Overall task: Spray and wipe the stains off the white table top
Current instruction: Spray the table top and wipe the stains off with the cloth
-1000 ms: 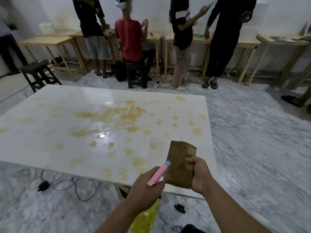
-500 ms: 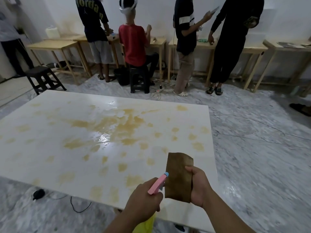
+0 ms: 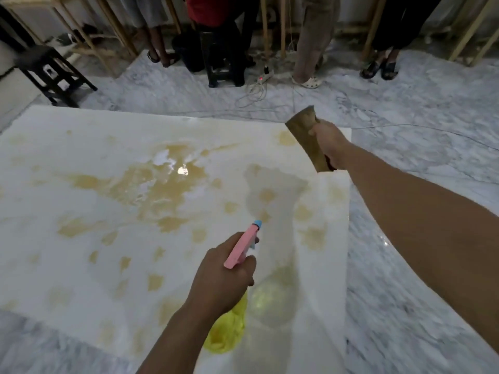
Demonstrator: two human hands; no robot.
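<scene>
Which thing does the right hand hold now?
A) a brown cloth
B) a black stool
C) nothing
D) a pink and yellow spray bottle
A: the right hand grips the brown cloth near the table's far right corner, while the left hand holds the spray bottle.

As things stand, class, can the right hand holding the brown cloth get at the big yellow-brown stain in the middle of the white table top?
Probably yes: the right hand holds the brown cloth above the white table top, and nothing lies between it and the big stain.

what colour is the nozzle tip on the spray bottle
Blue: the nozzle tip sits on the spray bottle's pink head, in the left hand. The head view shows it.
</scene>
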